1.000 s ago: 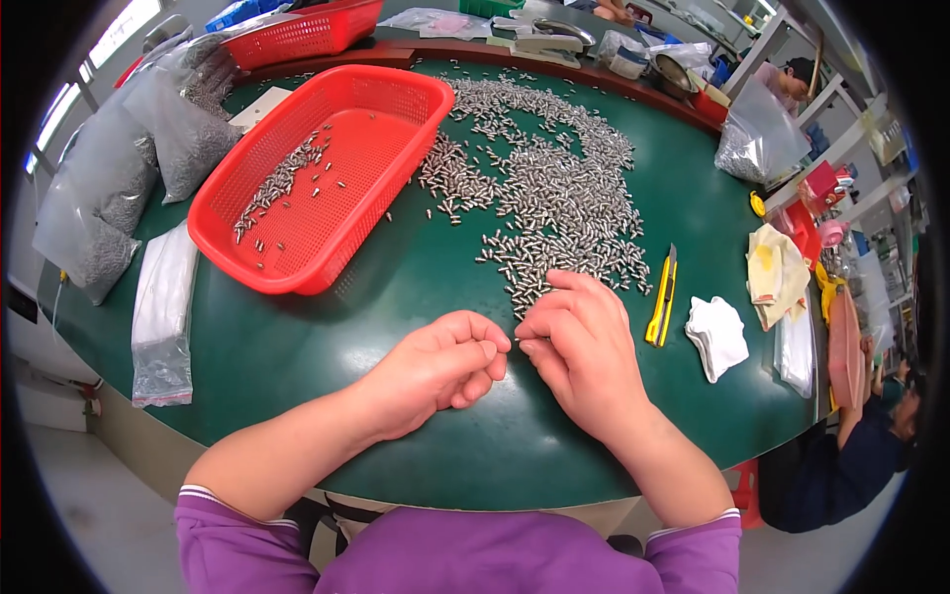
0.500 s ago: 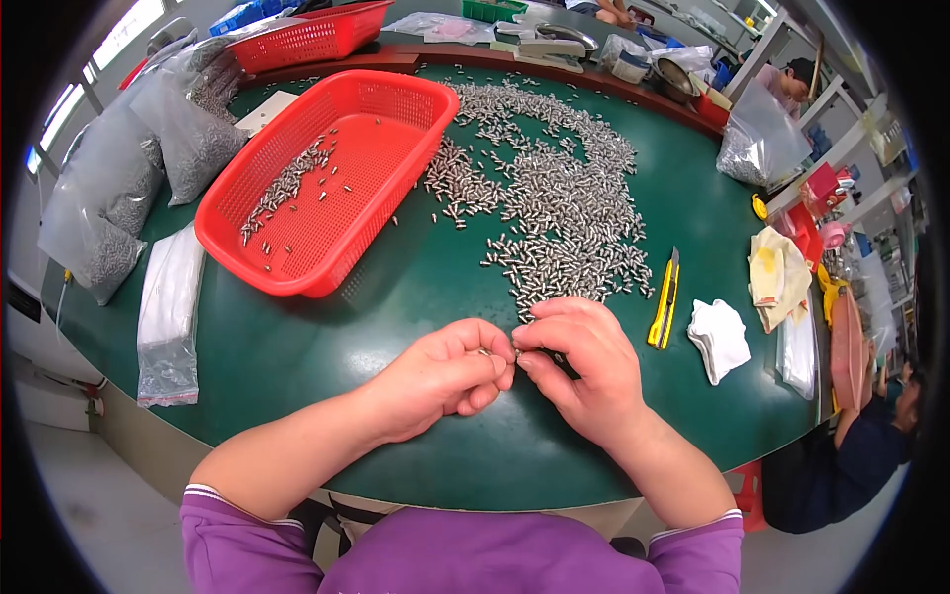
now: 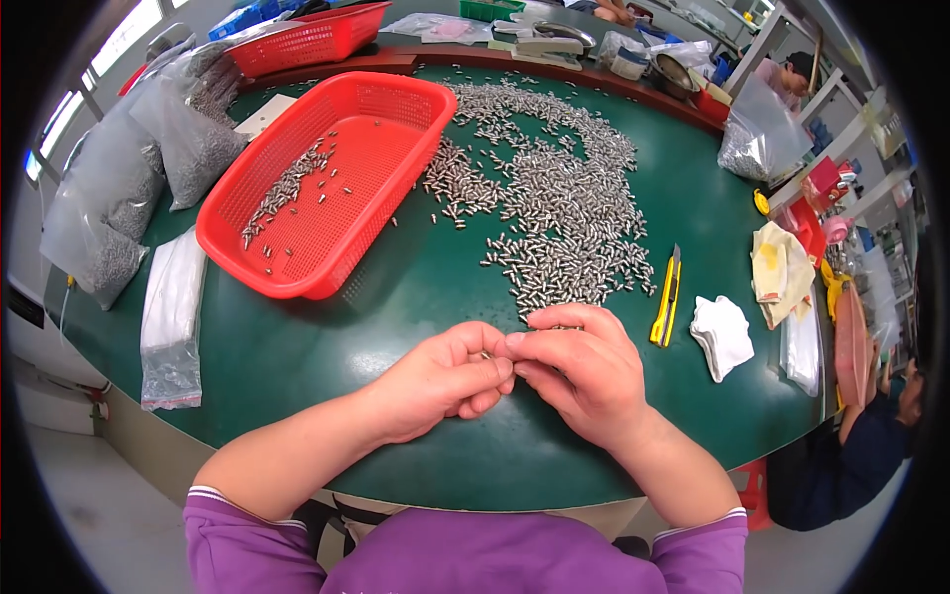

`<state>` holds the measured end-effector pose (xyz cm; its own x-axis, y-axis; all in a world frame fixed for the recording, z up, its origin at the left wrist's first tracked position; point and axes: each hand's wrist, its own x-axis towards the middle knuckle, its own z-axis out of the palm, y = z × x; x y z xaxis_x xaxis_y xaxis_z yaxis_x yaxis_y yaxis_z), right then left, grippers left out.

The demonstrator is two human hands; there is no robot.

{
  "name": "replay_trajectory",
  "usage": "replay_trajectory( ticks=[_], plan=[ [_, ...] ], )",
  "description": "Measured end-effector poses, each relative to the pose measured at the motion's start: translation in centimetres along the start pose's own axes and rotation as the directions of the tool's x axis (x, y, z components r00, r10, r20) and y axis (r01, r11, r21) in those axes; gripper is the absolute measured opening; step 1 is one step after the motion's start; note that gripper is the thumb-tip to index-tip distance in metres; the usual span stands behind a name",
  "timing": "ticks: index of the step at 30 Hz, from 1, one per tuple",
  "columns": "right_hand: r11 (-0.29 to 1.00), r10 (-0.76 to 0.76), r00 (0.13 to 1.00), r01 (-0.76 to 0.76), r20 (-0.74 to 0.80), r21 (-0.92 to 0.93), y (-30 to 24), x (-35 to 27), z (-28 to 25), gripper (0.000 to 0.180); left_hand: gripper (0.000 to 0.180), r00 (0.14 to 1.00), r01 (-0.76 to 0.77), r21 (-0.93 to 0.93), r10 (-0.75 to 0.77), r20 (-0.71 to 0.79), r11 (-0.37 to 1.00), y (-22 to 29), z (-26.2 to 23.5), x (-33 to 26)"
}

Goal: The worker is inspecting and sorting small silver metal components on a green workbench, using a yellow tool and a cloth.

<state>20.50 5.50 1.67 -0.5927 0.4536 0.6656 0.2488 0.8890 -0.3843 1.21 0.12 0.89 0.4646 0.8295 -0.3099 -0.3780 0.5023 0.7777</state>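
Note:
My left hand (image 3: 445, 376) is closed, its thumb and bent fingers pinching a small metal part (image 3: 486, 355) of which only a bit shows. Its fingertips meet those of my right hand (image 3: 584, 371), whose thumb and forefinger press together; whatever lies between them is hidden. Just beyond both hands spreads a large heap of small silvery, bullet-shaped metal parts (image 3: 569, 213). To the left of the heap, a red perforated plastic basket (image 3: 322, 279) holds a small scatter of similar parts along one side.
Filled clear bags (image 3: 104, 213) and a pack of white plastic bags (image 3: 173, 307) line the left. On the right lie a yellow box cutter (image 3: 666, 302), a white cloth (image 3: 720, 337) and stained gloves (image 3: 780, 267). A part-filled bag (image 3: 757, 139) stands behind; other people sit further off.
My right fingers have closed in slightly against the left fingertips. My left hand has hardly moved, and the heap and basket look unchanged.

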Motion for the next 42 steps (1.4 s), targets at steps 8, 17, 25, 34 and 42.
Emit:
replay_trajectory(
  ticks=[8,17,25,34,42],
  plan=[
    [0.950,0.179,0.984,-0.176,-0.011,-0.259,0.9,1.0,-2.1,0.016,0.016,0.999,-0.034,-0.069,0.036,0.021,0.997,-0.2,-0.4,0.3],
    [0.926,0.307,0.939,-0.259,0.152,-0.273,0.3,0.2,-1.8,0.014,0.014,0.998,-0.001,-0.116,0.009,0.069,0.993,0.1,-0.5,0.1],
    [0.922,0.329,0.930,-0.280,0.162,-0.267,0.3,-0.2,-1.3,0.015,0.016,0.998,-0.029,-0.120,0.035,0.047,0.992,0.0,-0.2,0.0],
    [0.929,0.348,0.920,-0.365,0.181,0.064,-0.2,0.4,-1.4,0.013,0.015,1.000,-0.004,-0.081,0.007,0.027,0.997,0.0,-0.3,0.1],
    [0.933,0.283,0.940,-0.316,0.190,0.171,0.0,0.1,-0.9,0.014,0.017,1.000,0.016,-0.020,-0.015,0.011,1.000,0.0,0.0,-0.1]
  ],
)
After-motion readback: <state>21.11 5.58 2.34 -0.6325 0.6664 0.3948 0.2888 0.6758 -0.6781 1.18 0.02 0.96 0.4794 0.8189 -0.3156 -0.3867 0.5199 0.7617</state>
